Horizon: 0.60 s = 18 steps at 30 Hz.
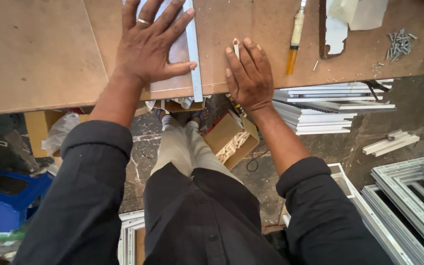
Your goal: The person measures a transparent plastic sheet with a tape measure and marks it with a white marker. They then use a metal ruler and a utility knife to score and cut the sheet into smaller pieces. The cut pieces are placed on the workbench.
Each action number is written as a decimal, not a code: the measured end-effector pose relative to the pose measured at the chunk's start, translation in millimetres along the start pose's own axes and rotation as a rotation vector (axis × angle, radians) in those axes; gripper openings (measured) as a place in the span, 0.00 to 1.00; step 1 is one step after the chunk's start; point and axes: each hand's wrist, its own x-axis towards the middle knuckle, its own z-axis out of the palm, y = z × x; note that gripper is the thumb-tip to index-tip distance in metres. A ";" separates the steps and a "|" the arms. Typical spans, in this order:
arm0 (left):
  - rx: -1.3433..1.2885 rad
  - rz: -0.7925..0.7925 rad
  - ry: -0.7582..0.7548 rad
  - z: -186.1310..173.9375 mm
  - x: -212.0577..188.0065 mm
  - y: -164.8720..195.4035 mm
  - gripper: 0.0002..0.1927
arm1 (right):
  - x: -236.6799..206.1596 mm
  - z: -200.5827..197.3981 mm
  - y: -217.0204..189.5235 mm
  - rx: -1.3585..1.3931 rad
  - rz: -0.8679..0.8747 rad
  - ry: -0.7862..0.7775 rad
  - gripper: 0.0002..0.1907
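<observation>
A person's two hands rested on a wooden workbench.

The left hand lay flat, fingers spread, pressing a pale sheet beside a white frame strip. The right hand pinched what seemed a small white piece. A syringe-like tool and loose screws lay nearby.

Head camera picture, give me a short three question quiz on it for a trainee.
1. True or false: the left hand lies flat on the clear sheet beside the white strip.
2. What do the fingers of the right hand hold?
A. a small white piece
B. the amber-handled tool
C. a screw
3. Where is the pile of screws?

Key
1. True.
2. A.
3. At the right of the brown worktop, apart from both hands.
</observation>
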 end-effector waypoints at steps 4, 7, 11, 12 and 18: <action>-0.013 -0.012 0.001 0.9 -0.7 -0.2 0.45 | 0.5 -0.1 0.3 -0.014 -0.002 -0.020 0.21; -0.002 -0.022 0.001 0.1 1.5 1.4 0.45 | 1.8 -1.0 1.5 -0.012 -0.017 -0.003 0.21; -0.081 -0.068 -0.035 -5.2 4.6 5.2 0.46 | 1.9 -1.8 2.5 0.004 -0.017 -0.010 0.23; -0.070 -0.069 -0.031 -7.0 6.0 5.6 0.46 | 1.1 -2.6 3.4 0.007 -0.010 -0.009 0.23; -0.167 -0.112 -0.056 -8.6 15.7 15.3 0.47 | -1.0 -13.2 7.4 -0.007 0.008 -0.025 0.24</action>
